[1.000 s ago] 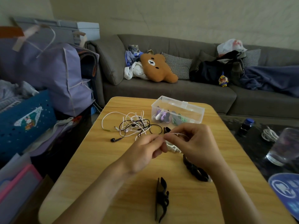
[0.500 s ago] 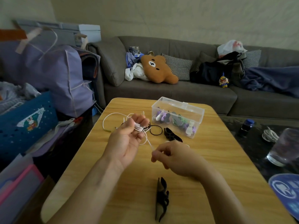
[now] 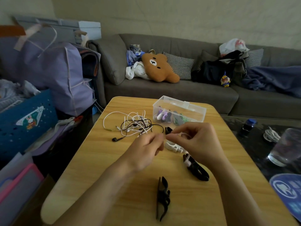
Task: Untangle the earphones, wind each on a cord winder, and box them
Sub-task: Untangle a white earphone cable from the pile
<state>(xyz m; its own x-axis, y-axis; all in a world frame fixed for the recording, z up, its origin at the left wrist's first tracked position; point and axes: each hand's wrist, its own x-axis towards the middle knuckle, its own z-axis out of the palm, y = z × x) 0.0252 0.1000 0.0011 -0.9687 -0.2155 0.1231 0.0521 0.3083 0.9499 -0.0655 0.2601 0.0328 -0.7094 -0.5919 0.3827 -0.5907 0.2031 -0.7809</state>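
Note:
A tangle of white and black earphones (image 3: pixel 135 124) lies on the wooden table (image 3: pixel 101 160), left of a clear plastic box (image 3: pixel 193 110) that holds wound earphones. My left hand (image 3: pixel 145 150) and my right hand (image 3: pixel 195 141) meet over the table's middle, both pinching a thin white cord (image 3: pixel 177 133) between them. A white cord winder (image 3: pixel 174 147) lies under my right hand. Black cord winders lie at the front (image 3: pixel 162 198), at the right (image 3: pixel 197 170) and behind my hands (image 3: pixel 167 130).
A grey sofa (image 3: pixel 179 93) with a bear cushion (image 3: pixel 158 67) and bags stands behind the table. A glass (image 3: pixel 286 147), a coiled white cable (image 3: pixel 271 136) and a small bottle (image 3: pixel 248 127) sit on the dark surface at right. Bags and bins crowd the left.
My left hand has let go of the tangle, which lies on the table again, and has come back to my right hand. My right hand has risen, and both now pinch the white cord.

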